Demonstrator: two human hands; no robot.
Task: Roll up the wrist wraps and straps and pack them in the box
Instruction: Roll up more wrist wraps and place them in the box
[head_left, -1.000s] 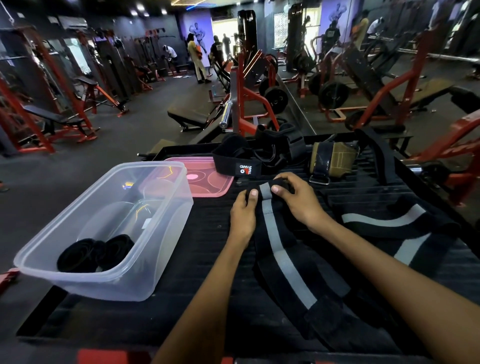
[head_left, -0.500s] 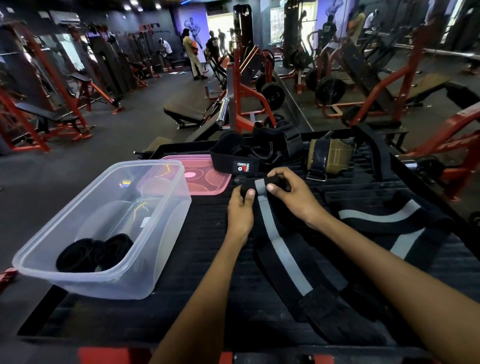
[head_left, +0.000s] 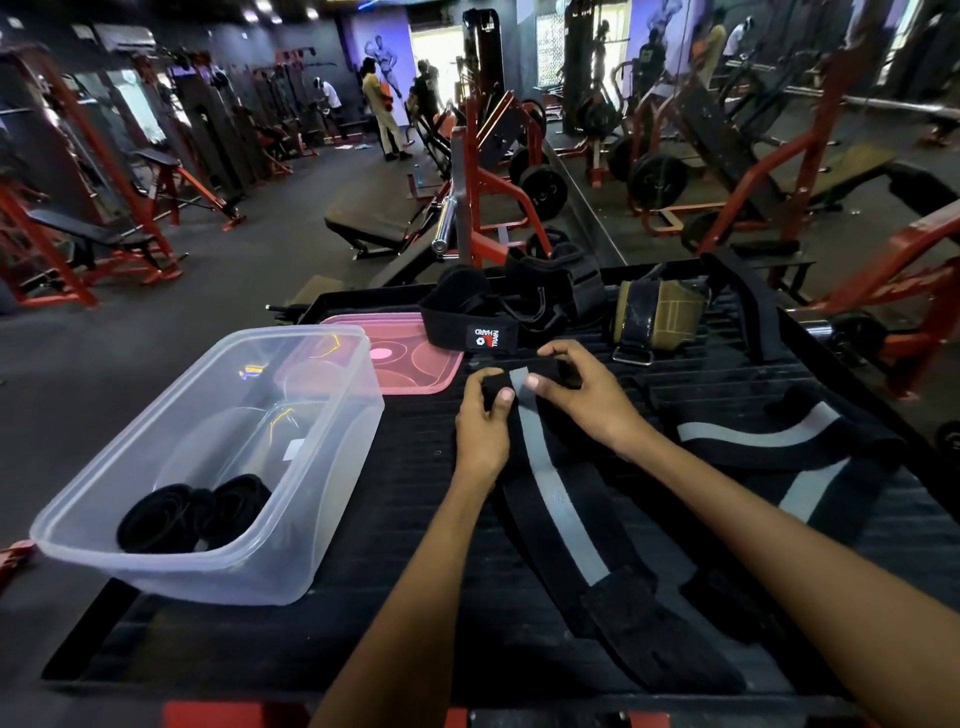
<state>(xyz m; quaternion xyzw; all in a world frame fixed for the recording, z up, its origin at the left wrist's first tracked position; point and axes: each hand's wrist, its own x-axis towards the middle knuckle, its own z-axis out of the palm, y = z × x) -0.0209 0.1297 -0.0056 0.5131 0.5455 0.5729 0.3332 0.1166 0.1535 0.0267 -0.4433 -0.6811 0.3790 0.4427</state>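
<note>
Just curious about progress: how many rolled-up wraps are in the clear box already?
2: two black rolls lie side by side, touching, at the near end of the clear box. More could be hidden behind them.

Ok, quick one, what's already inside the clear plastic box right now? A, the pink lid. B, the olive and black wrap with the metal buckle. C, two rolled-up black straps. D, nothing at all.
C: two rolled black straps lie at the near end of the clear box, while the pink lid lies on the surface behind it.
</note>
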